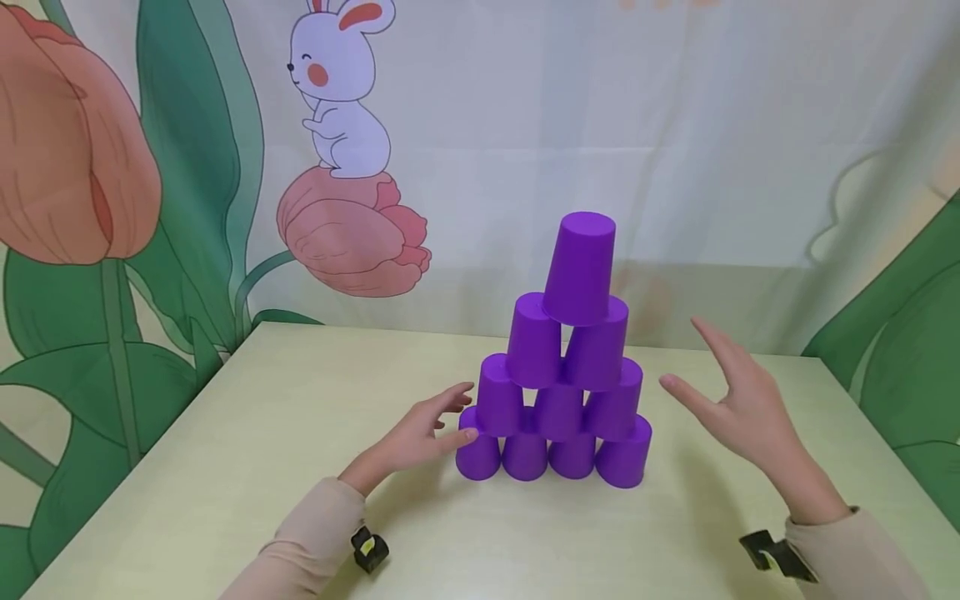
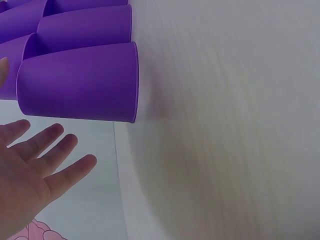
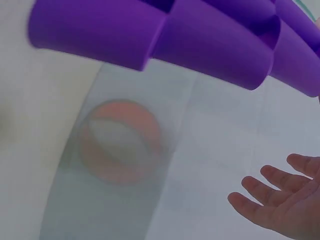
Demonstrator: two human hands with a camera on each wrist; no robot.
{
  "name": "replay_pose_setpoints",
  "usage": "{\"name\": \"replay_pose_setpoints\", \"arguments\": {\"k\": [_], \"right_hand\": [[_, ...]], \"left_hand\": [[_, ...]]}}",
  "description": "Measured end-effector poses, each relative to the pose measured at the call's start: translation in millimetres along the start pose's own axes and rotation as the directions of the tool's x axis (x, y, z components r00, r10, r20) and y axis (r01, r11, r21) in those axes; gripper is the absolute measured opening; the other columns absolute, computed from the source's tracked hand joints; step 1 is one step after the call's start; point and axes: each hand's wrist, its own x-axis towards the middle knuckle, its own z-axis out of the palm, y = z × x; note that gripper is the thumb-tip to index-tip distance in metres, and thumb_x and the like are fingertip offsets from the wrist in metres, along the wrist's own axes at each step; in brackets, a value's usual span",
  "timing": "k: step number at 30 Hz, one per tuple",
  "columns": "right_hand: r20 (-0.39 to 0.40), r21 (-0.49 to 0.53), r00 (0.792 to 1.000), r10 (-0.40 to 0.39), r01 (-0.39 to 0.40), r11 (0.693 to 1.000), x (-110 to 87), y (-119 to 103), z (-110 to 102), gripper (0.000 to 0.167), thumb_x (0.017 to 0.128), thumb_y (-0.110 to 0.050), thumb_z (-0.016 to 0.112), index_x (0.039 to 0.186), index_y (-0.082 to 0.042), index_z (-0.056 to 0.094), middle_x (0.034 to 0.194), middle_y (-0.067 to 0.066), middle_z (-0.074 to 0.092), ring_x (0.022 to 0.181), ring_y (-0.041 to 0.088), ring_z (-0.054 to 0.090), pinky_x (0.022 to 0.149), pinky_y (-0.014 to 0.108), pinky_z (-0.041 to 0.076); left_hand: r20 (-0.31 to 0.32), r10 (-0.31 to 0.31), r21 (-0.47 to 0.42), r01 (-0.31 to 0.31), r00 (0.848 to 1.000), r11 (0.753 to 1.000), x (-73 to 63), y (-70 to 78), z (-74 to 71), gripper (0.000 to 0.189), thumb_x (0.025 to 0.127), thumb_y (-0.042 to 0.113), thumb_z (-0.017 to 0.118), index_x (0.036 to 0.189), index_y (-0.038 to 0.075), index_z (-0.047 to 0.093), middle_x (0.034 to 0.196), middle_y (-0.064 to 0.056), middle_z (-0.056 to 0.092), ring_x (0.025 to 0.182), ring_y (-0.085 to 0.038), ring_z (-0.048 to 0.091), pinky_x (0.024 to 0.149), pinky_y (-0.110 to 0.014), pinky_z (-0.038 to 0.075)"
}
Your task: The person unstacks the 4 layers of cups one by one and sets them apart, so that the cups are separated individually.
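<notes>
Upside-down purple cups are stacked in a pyramid on the table, with several in the bottom row and a single top cup above them. Beside the lower left of the stack is my left hand, fingers spread loosely and holding nothing. The left wrist view shows its fingers near the bottom-left cup, with a gap between. To the right of the stack my right hand is raised above the table, thumb and fingers apart, holding nothing. In the right wrist view, the cups on that side stand apart from its fingers.
The pale table ends at the back against a hanging cloth printed with tulips, leaves and a white rabbit. Small dark wrist devices sit at the left cuff and the right cuff.
</notes>
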Motion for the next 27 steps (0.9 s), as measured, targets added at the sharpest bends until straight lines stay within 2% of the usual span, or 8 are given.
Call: {"name": "replay_pose_setpoints", "arguments": {"k": [2, 7, 8, 9, 10, 13, 19, 27], "right_hand": [[-0.012, 0.034, 1.0, -0.017, 0.017, 0.999, 5.4, -8, 0, 0.073, 0.083, -0.028, 0.066, 0.142, -0.007, 0.028, 0.139, 0.022, 0.034, 0.122, 0.043, 0.034, 0.089, 0.06, 0.031], [-0.034, 0.138, 0.998, -0.052, 0.056, 0.989, 19.1, -25, -1, 0.071, 0.082, -0.021, 0.068, 0.141, -0.009, 0.031, 0.138, 0.015, 0.039, 0.122, 0.035, 0.04, 0.088, 0.052, 0.037], [-0.032, 0.157, 0.998, -0.052, 0.056, 0.986, 22.0, -29, -1, 0.07, 0.082, -0.021, 0.068, 0.141, -0.01, 0.031, 0.138, 0.014, 0.04, 0.122, 0.034, 0.04, 0.089, 0.052, 0.037], [-0.027, 0.173, 0.998, -0.051, 0.055, 0.983, 25.1, -32, -1, 0.07, 0.083, -0.021, 0.067, 0.142, -0.01, 0.031, 0.138, 0.013, 0.04, 0.122, 0.033, 0.04, 0.089, 0.051, 0.037], [-0.023, 0.188, 0.998, -0.051, 0.055, 0.981, 28.2, -36, -1, 0.069, 0.083, -0.021, 0.067, 0.142, -0.011, 0.031, 0.138, 0.013, 0.041, 0.122, 0.032, 0.04, 0.09, 0.05, 0.037], [-0.004, 0.23, 0.999, -0.047, 0.047, 0.972, 37.5, -46, -2, 0.069, 0.084, -0.022, 0.066, 0.142, -0.011, 0.031, 0.137, 0.012, 0.041, 0.123, 0.03, 0.041, 0.091, 0.048, 0.037], [0.028, 0.322, 0.999, -0.037, 0.026, 0.946, 52.7, -61, -2, 0.067, 0.085, -0.023, 0.064, 0.142, -0.014, 0.03, 0.137, 0.008, 0.043, 0.123, 0.024, 0.041, 0.094, 0.044, 0.037], [0.045, 0.422, 0.999, -0.02, -0.001, 0.906, 68.5, -74, 1, 0.067, 0.084, -0.025, 0.066, 0.141, -0.015, 0.033, 0.133, 0.007, 0.047, 0.121, 0.021, 0.043, 0.094, 0.041, 0.037]], "left_hand": [[0.025, -0.002, -0.013, 0.002, 1.0, 1.0, -1.8, 10.0, -0.7, 0.06, 0.089, 0.023, 0.058, 0.138, 0.002, 0.033, 0.126, -0.019, 0.05, 0.113, -0.032, 0.049, 0.084, -0.053, 0.041], [0.065, 0.011, -0.01, -0.01, 0.998, 1.0, -1.3, 7.9, 4.6, 0.055, 0.09, 0.023, 0.057, 0.138, 0.004, 0.035, 0.122, -0.011, 0.055, 0.109, -0.027, 0.052, 0.081, -0.05, 0.043], [0.067, 0.019, -0.006, -0.018, 0.998, 1.0, -0.3, 2.7, 6.5, 0.055, 0.091, 0.024, 0.056, 0.138, 0.005, 0.035, 0.122, -0.01, 0.055, 0.109, -0.026, 0.052, 0.081, -0.049, 0.043], [0.065, 0.024, -0.003, -0.024, 0.998, 1.0, 1.2, -3.7, 8.9, 0.055, 0.091, 0.025, 0.056, 0.138, 0.006, 0.035, 0.121, -0.009, 0.056, 0.108, -0.025, 0.052, 0.08, -0.049, 0.044], [0.066, 0.025, -0.004, -0.025, 0.997, 1.0, 1.4, -4.1, 9.4, 0.054, 0.091, 0.024, 0.056, 0.138, 0.005, 0.035, 0.121, -0.009, 0.056, 0.107, -0.025, 0.053, 0.08, -0.049, 0.044], [0.067, 0.03, -0.012, -0.03, 0.997, 0.999, 1.7, -4.4, 9.8, 0.053, 0.091, 0.022, 0.055, 0.137, 0.004, 0.037, 0.12, -0.01, 0.057, 0.104, -0.026, 0.053, 0.079, -0.049, 0.044], [0.084, 0.009, -0.019, -0.007, 0.996, 1.0, 2.3, -1.9, 8.7, 0.049, 0.092, 0.025, 0.054, 0.135, 0.005, 0.04, 0.114, -0.006, 0.059, 0.099, -0.019, 0.055, 0.076, -0.038, 0.046], [0.1, -0.008, -0.052, 0.013, 0.995, 0.999, 4.3, 0.1, 9.4, 0.047, 0.092, 0.027, 0.053, 0.131, 0.004, 0.043, 0.11, -0.006, 0.06, 0.097, -0.019, 0.055, 0.073, -0.031, 0.048]]}}
